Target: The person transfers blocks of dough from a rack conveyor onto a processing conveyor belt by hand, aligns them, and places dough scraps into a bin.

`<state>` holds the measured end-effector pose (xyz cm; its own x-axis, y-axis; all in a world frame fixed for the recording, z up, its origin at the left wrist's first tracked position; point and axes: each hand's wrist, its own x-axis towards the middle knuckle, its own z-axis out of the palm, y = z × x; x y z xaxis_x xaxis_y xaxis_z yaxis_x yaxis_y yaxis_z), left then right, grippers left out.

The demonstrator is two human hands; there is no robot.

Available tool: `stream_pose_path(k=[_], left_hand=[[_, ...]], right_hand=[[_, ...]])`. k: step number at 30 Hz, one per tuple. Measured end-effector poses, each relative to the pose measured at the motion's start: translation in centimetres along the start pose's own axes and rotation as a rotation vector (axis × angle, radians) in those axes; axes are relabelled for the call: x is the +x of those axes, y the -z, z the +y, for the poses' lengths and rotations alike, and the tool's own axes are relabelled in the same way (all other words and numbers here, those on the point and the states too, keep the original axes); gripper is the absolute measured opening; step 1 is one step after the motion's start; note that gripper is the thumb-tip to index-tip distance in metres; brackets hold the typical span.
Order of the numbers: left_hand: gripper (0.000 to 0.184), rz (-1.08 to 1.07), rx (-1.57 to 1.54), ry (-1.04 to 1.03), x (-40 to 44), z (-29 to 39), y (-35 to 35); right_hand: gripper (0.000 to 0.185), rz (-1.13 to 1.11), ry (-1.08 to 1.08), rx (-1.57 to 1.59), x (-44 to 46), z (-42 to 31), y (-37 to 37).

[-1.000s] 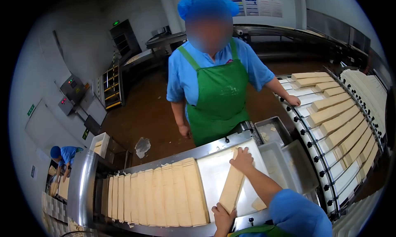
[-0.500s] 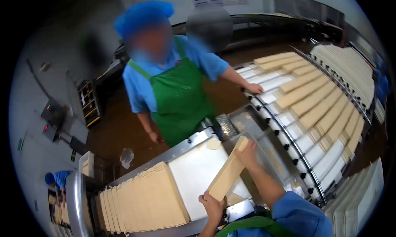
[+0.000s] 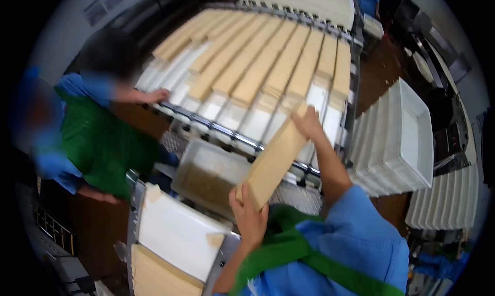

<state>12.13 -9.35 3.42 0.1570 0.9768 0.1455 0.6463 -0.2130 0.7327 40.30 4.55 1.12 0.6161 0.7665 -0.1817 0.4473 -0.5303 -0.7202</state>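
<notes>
The left hand (image 3: 250, 213), fingers bent, grips the near end of one slab (image 3: 273, 159); the right hand (image 3: 308, 124) clasps its far end, over the rack (image 3: 251, 123). Two scraps (image 3: 153, 193) lie on one white belt (image 3: 178, 226).

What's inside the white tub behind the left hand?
The white tub has something brownish at the bottom, too blurred to name. The left hand, holding a slab, hides part of it.

Pale slab (image 3: 276, 162): lifted off white bed (image 3: 178, 231), carried right, now over near edge of rack (image 3: 256, 124) | view: swung right
</notes>
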Motion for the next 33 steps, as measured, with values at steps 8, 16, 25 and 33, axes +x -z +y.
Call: stream_pose_path(k=[8,16,25,33], left_hand=[[0.067,-0.47,-0.169,-0.138,-1.6,2.3,-6.8],[0.056,-0.477,-0.171,-0.132,2.7,4.1,-11.2],[0.057,-0.493,-0.169,-0.084,6.4,5.8,-15.4],[0.06,-0.317,-0.21,-0.335,10.4,5.1,-19.6]], right_hand=[[0.07,-0.084,0.099,-0.653,8.6,5.7,3.9],[0.067,-0.116,0.115,-0.725,16.9,6.3,5.8],[0.066,0.005,0.179,-0.636,21.0,8.2,5.9],[0.055,0.486,0.431,-0.546,16.7,6.7,4.1]])
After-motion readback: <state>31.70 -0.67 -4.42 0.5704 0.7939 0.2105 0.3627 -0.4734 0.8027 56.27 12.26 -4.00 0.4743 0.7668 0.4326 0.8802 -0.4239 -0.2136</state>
